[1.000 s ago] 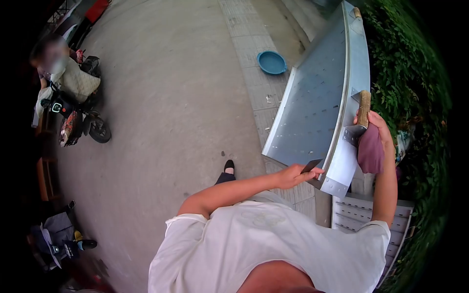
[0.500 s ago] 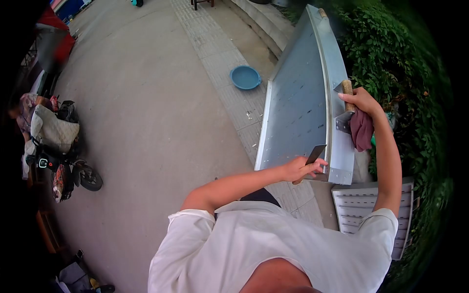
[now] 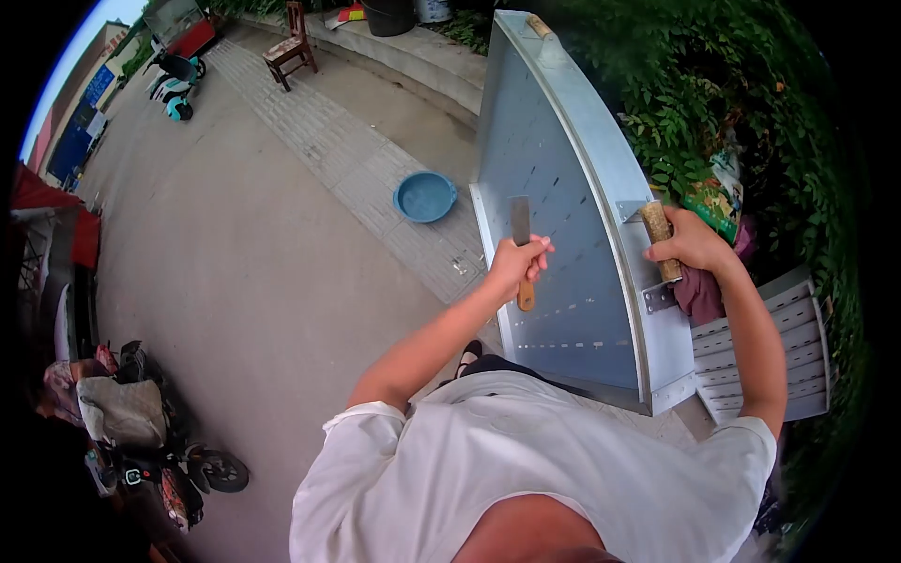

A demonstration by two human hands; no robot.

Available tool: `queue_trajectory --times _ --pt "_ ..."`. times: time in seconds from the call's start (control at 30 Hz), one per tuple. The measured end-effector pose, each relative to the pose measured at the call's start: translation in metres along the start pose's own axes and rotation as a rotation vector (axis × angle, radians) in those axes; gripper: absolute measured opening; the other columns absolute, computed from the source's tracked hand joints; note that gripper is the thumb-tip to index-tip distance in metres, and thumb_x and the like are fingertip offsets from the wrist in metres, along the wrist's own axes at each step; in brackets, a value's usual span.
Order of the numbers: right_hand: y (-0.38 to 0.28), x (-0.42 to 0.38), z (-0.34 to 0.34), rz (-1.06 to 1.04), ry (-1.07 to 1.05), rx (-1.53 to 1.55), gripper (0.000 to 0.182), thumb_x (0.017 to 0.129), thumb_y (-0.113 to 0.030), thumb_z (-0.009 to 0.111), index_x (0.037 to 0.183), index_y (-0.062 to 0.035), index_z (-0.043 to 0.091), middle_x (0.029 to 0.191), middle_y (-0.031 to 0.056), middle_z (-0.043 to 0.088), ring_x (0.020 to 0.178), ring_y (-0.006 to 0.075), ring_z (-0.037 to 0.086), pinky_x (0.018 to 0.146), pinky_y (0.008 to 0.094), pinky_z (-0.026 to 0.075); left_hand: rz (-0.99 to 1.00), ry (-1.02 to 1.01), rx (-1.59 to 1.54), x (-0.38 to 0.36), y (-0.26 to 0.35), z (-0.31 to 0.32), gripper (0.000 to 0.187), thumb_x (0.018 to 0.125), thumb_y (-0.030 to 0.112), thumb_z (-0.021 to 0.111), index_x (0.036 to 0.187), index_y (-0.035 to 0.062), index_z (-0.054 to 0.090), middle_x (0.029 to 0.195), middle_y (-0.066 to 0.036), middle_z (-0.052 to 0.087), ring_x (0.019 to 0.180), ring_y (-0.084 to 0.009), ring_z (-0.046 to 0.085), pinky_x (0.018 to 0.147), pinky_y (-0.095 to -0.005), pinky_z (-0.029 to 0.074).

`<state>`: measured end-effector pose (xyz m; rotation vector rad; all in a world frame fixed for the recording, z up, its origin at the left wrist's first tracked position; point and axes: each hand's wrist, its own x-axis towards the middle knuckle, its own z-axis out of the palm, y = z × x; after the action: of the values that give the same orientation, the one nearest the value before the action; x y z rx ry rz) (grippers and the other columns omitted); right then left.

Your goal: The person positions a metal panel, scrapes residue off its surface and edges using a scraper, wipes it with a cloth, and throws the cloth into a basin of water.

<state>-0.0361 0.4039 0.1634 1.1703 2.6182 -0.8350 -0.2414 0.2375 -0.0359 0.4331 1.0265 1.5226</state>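
A large shallow metal tray (image 3: 554, 202) stands tipped on its side, with small slots and marks across its inner face. My right hand (image 3: 699, 242) is closed around the wooden handle (image 3: 658, 230) on its near rim. A maroon cloth (image 3: 699, 296) hangs under that hand, partly hidden by it. My left hand (image 3: 511, 269) grips a scraper (image 3: 520, 218) with a flat metal blade pointing up and a wooden grip showing below the fist. The scraper overlaps the left part of the tray's inner face in this view.
A blue basin (image 3: 424, 197) sits on the paved strip. Behind it are a wooden chair (image 3: 293, 52) and a concrete ledge (image 3: 413, 54). A slatted metal rack (image 3: 784, 347) lies at right by the bushes (image 3: 788, 178). A loaded scooter (image 3: 150, 432) is at left.
My left hand has lifted the scraper up and left, away from the tray's lower rim, turning its blade upright. My right hand stays on the handle. The view has shifted.
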Motion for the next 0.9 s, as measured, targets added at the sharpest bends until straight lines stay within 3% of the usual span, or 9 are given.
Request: queue_trajectory --times 0.2,0.3,0.37,0.47,0.57,0.77,0.9 --pt "-0.016 -0.004 -0.002 0.126 0.007 -0.138 0.064 0.060 -0.036 0.076 0.107 0.0035 0.059 0.085 0.0246 0.064 0.082 0.0361 0.062 0.076 0.0396 0.048 0.103 -0.013 0.101 0.111 0.096 0.001 0.030 0.091 0.026 0.062 0.090 -0.0033 0.059 0.063 -0.008 0.057 0.042 -0.0101 0.042 0.040 -0.0256 0.034" --pt "-0.023 -0.002 -0.006 0.224 -0.054 -0.315 0.066 0.062 -0.045 0.072 0.105 0.0033 0.059 0.082 0.0237 0.065 0.082 0.0374 0.064 0.075 0.0433 0.049 0.115 -0.018 0.111 0.169 0.115 0.018 0.035 0.090 0.031 0.063 0.092 -0.0042 0.058 0.063 -0.009 0.057 0.042 -0.0114 0.044 0.040 -0.0264 0.035" --pt "-0.026 0.000 -0.010 0.258 -0.068 -0.337 0.063 0.063 -0.044 0.070 0.104 0.0025 0.059 0.078 0.0221 0.065 0.077 0.0372 0.064 0.073 0.0429 0.050 0.038 0.002 0.124 0.212 0.115 0.022 0.033 0.089 0.031 0.064 0.089 -0.0018 0.056 0.062 -0.008 0.056 0.042 -0.0120 0.044 0.041 -0.0268 0.036" --pt "-0.038 -0.001 -0.008 0.362 -0.105 -0.348 0.054 0.064 -0.039 0.069 0.101 -0.0007 0.058 0.069 0.0168 0.065 0.067 0.0335 0.065 0.068 0.0422 0.052 0.018 -0.132 -0.012 0.264 0.106 0.012 0.028 0.089 0.027 0.065 0.085 0.0019 0.055 0.060 -0.006 0.054 0.040 -0.0126 0.043 0.040 -0.0275 0.035" --pt "-0.047 0.001 -0.006 0.413 -0.061 -0.531 0.046 0.066 -0.035 0.067 0.099 -0.0030 0.058 0.065 0.0127 0.064 0.064 0.0288 0.065 0.062 0.0421 0.053 -0.030 -0.298 -0.066 0.270 0.125 0.017 0.021 0.085 0.018 0.069 0.087 0.0024 0.055 0.062 -0.004 0.051 0.042 -0.0125 0.044 0.040 -0.0275 0.035" --pt "-0.051 0.005 0.000 0.589 0.000 -0.597 0.040 0.068 -0.029 0.067 0.098 -0.0041 0.057 0.071 0.0128 0.065 0.069 0.0276 0.066 0.063 0.0393 0.052 -0.163 -0.454 -0.099 0.299 0.117 0.007 0.022 0.087 0.020 0.066 0.083 0.0058 0.050 0.058 -0.004 0.047 0.041 -0.0143 0.043 0.042 -0.0293 0.035" --pt "-0.017 0.011 -0.014 0.551 0.177 -0.715 0.037 0.067 -0.023 0.066 0.098 -0.0065 0.057 0.071 0.0123 0.063 0.069 0.0288 0.064 0.062 0.0406 0.051 -0.125 -0.544 -0.126 0.317 0.122 0.024 0.023 0.093 0.022 0.057 0.076 0.0089 0.049 0.057 -0.003 0.046 0.042 -0.0124 0.040 0.043 -0.0272 0.032"
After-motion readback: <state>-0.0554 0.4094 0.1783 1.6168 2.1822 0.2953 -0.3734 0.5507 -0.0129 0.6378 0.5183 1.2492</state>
